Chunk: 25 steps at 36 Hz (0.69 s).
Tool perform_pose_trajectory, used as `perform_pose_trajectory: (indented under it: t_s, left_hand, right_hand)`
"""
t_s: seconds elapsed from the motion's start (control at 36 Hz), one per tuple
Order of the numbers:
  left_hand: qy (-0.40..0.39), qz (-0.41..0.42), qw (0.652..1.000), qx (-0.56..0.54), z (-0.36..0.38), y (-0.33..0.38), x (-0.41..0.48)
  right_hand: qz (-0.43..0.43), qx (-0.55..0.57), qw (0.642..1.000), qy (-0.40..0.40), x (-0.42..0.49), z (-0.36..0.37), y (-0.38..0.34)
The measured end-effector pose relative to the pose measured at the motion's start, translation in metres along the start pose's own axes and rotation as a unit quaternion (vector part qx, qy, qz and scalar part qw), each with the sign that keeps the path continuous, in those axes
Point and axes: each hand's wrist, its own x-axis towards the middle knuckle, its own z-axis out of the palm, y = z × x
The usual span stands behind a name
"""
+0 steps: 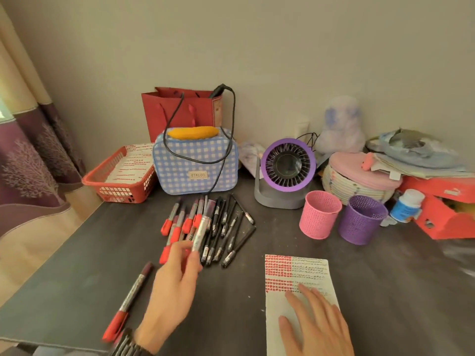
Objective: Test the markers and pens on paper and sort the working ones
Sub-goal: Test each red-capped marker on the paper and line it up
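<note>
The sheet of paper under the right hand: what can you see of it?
The paper is a white sheet lying flat on the dark table. Rows of red marks fill its upper left, fine dark scribbles its upper right; lower down it looks blank. The right hand rests flat on its lower half, fingers straight.

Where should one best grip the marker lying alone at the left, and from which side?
Pinch the grey barrel of the lone marker at mid-length, coming from above: it lies flat on the table, apart from the pile, with both sides free.
</note>
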Motion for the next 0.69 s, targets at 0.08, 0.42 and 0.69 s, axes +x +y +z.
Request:
perform_pose_trajectory:
  t_s: [0.08,0.42,0.69]
  left_hand:
    - [-0.074,0.014,0.995,-0.061,0.034,0.012,-0.028]
    - [-0.195,0.133,0.971,-0.039,0.092,0.01,-0.052]
    - [-0.212,0.101,0.972,0.032,0.09,0.011,-0.057]
  right_hand:
    - [0.01,-0.028,0.999,-0.014,0.0,-0.004,-0.001]
    - [0.18,0.473,0.86,-0.067,0.024,-0.031,-0.005]
    - [0.363,0.852,0.376,0.036,0.037,0.0,-0.045]
